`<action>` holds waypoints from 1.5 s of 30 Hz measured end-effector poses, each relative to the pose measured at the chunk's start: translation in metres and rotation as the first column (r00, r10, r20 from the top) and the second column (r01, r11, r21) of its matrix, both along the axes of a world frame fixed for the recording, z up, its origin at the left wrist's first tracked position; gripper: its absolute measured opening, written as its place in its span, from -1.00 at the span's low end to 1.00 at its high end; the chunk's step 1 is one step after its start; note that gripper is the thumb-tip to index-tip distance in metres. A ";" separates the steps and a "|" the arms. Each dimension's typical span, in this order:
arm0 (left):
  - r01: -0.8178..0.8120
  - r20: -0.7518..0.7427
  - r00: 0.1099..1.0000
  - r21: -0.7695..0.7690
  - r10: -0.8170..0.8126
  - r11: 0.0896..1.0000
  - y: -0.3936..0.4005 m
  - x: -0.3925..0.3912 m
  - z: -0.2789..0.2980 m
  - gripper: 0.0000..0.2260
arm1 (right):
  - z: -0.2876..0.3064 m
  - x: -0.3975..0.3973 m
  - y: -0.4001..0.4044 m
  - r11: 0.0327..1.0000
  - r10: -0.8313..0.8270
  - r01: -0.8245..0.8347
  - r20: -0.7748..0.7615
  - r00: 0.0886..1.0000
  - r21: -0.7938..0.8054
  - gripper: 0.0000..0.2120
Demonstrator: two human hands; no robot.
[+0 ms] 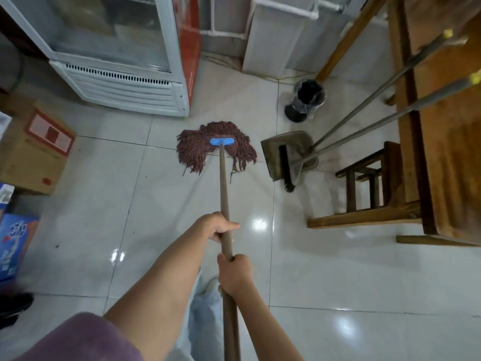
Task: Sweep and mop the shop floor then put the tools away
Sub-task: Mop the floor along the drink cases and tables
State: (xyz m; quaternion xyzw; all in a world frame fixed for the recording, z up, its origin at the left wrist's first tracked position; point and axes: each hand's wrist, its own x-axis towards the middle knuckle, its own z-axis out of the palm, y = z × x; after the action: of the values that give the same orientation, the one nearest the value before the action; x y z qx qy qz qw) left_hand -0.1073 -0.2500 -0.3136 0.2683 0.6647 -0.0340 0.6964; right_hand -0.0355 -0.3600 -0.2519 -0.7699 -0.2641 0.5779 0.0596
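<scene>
Grip: the mop handle (224,194) is held by both hands; the left hand (217,227) is wrapped round it further down the shaft, thumb laid along the wood; the right hand (234,273) is closed round it just behind, nearer the body
Mop head: the reddish-brown string mop head (217,147) is spread flat on the tiled floor (338,269) well ahead of the grip; a blue clamp (222,142) is seen where the handle meets the strings
Broom and dustpan: the dustpan (282,149) and broom (286,165) are stood together ahead and to the right of the grip, just beside the mop head; their long handles are leaned against the wooden table (447,142)
Bin: a small black waste bin (307,100) is placed beyond the dustpan
Ahead of the grip: a glass-door display fridge (117,61) is stood past the mop head
Left of the grip: a cardboard box (33,152) is set on the floor
</scene>
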 end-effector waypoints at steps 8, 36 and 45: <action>0.060 -0.011 0.998 0.007 -0.060 0.998 0.121 -0.028 -0.002 -0.76 | 0.004 -0.033 0.117 0.999 -0.043 0.043 -0.026 0.999 -0.007 -0.73; -0.371 0.244 0.900 -0.007 0.362 0.929 0.265 -0.020 0.028 -0.45 | 0.035 0.030 0.299 1.000 -0.014 0.015 -0.093 0.996 0.015 -0.70; -0.349 0.132 0.937 0.333 0.323 0.876 0.329 -0.054 0.137 -0.57 | 0.139 0.064 0.405 0.953 -0.280 0.298 -0.567 0.774 -0.063 -0.90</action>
State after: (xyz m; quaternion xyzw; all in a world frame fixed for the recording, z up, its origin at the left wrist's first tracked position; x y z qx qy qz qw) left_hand -0.1609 0.0794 -0.1769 0.2701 0.6707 0.2164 0.6560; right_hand 0.0284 0.0454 -0.1125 -0.5921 -0.1215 0.7612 0.2352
